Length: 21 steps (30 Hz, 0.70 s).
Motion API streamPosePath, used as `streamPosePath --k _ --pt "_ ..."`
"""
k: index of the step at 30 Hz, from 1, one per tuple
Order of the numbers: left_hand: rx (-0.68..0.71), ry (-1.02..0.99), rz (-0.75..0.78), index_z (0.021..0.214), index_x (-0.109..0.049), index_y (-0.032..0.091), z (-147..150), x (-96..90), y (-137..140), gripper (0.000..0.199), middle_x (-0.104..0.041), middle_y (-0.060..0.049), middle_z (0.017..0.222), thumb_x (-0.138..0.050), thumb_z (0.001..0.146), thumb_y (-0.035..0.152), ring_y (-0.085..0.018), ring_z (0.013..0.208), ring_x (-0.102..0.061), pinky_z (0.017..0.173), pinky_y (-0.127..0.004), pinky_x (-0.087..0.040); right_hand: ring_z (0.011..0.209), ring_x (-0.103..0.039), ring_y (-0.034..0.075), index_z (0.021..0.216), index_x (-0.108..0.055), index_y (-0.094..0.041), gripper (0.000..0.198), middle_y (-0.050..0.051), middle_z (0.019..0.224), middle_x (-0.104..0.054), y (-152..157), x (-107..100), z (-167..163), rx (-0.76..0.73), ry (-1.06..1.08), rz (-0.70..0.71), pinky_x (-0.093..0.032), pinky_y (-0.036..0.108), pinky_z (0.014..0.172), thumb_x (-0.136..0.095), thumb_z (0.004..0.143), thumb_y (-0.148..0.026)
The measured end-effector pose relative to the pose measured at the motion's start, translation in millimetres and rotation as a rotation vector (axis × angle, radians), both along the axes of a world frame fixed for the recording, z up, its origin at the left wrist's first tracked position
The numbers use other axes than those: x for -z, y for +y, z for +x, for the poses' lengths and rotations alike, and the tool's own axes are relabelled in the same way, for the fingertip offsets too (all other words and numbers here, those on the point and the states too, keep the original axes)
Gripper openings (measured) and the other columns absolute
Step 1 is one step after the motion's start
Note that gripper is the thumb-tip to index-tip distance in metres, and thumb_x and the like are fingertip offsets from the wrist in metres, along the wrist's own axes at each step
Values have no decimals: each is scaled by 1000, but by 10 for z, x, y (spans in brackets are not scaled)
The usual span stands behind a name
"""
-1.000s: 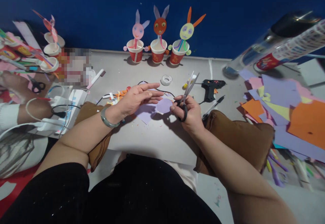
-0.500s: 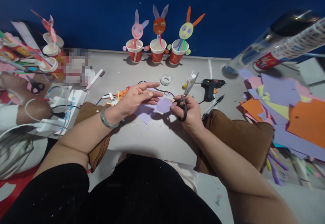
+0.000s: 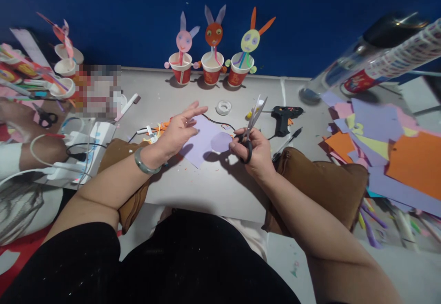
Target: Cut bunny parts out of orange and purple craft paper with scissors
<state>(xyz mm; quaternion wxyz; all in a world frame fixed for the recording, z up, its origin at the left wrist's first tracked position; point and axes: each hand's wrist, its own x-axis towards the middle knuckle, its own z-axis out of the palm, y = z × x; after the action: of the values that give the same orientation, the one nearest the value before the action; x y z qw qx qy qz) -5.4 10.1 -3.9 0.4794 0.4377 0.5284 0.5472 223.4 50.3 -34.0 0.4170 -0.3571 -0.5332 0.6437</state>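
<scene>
My right hand is closed around the black-handled scissors, whose slightly parted blades point up and away from me. At the thumb and fingertips of that hand is the edge of a purple paper circle, apparently pinched there. My left hand is raised with its fingers apart and nothing in it. Below and between the hands, a larger piece of purple paper lies on the table, partly covered by the circle.
Three paper cups with rabbit figures stand along the blue wall. Nearer are a tape roll and a black glue gun. Brown cushions flank me. Coloured paper lies right; a power strip and another person's arm are left.
My left hand has drawn back to the left, away from the purple circle, uncovering more of the purple paper. My right hand keeps the scissors almost in place.
</scene>
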Motion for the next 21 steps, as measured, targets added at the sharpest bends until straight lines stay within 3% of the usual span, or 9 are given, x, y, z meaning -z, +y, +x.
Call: streamPosePath --k 2,4,6,11,13,15,17,19,21 --pt "-10 -18 -10 125 -73 22 -10 -7 -4 56 -61 -10 151 -72 70 9 -22 134 -62 112 -38 -49 59 -55 12 96 -64 -26 35 -6 69 -63 -5 -3 -4 0 -8 3 -48 28 61 -86 69 -28" --pt "14 -77 -67 125 -72 19 -1 -48 -22 48 -76 -11 125 -75 77 18 -13 87 -74 96 -36 -59 59 -55 12 96 -64 -25 35 -6 69 -63 -9 -10 -9 -4 -11 9 -48 28 61 -86 69 -29" --pt "49 -95 -105 115 -73 16 20 -102 -43 38 -81 -6 95 -80 80 29 -4 52 -59 79 -31 -63 59 -55 12 95 -65 -25 35 -6 69 -63 -12 -19 -12 -6 -8 12 -49 28 61 -87 69 -29" --pt "22 -96 -90 78 -70 17 54 -162 -43 33 -41 12 40 -75 88 48 -2 35 -31 70 -28 -62 60 -56 11 95 -65 -25 35 -5 70 -64 -8 -24 -11 4 -5 2 -49 27 61 -87 68 -27" --pt "-14 -73 -61 65 -61 18 48 -144 -29 44 -34 11 39 -68 93 51 -4 38 -34 74 -28 -61 60 -56 11 95 -65 -25 34 -5 70 -63 -5 -21 -10 7 -6 -3 -49 27 61 -86 69 -28" --pt "-13 -24 -30 64 -61 17 43 -117 -20 39 -52 6 50 -76 88 46 -6 52 -54 77 -26 -58 59 -56 11 96 -65 -26 34 -5 70 -63 -5 -24 -10 6 -11 -4 -49 27 60 -86 69 -28" --pt "59 13 -42 83 -71 16 48 -92 -20 25 -73 -2 80 -86 76 35 -11 77 -68 79 -25 -56 59 -56 11 95 -64 -26 35 -5 71 -64 -10 -36 -13 3 -27 6 -50 27 60 -87 68 -28" --pt "172 22 -101 105 -75 15 66 -80 -26 40 -77 -8 106 -89 70 30 -15 92 -70 83 -27 -55 60 -57 12 94 -65 -26 37 -5 71 -65 -22 -57 -19 -3 -52 20 -51 28 61 -88 66 -28" --pt "287 39 -167 110 -75 14 87 -81 -37 45 -77 -11 109 -87 73 36 -17 93 -71 84 -30 -55 61 -58 12 93 -65 -25 37 -4 71 -67 -36 -78 -27 -10 -76 38 -52 29 62 -89 65 -27"
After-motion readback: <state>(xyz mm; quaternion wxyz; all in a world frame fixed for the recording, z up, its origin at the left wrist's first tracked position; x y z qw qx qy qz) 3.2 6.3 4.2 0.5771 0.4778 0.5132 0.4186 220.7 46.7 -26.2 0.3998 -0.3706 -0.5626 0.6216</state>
